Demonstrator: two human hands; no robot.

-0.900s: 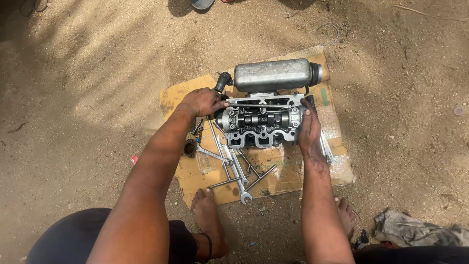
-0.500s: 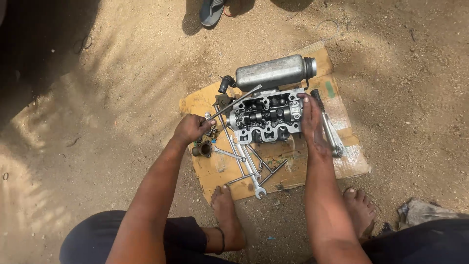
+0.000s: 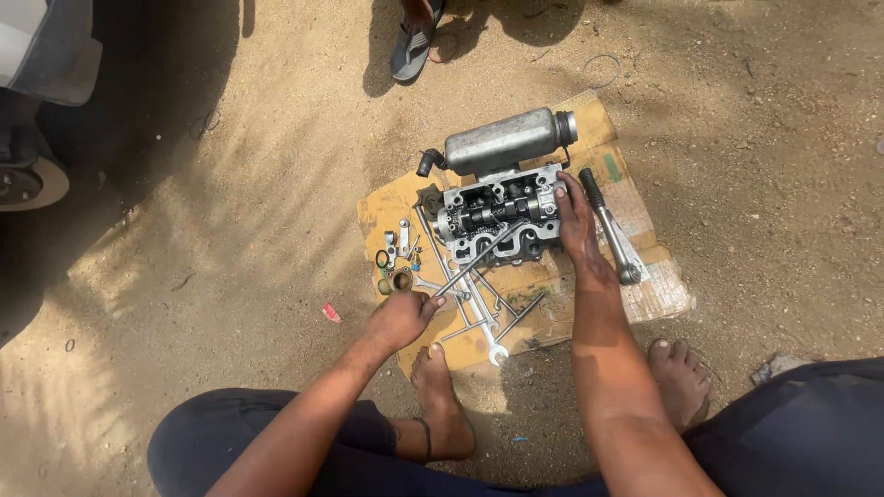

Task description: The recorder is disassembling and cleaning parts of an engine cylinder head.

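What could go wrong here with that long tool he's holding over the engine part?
The left hand holds a long metal tool by its end, so the tip may slip. The right hand rests on the cylinder head close by and could get struck. Small parts lie near the cardboard edge, beside sand.

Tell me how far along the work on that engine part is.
Done: the engine part lies uncovered on the cardboard, small loose pieces set aside. In hand: the left hand grips a long tool reaching into it; the right hand steadies it. Left: its inner parts remain fitted; spanners lie unused.
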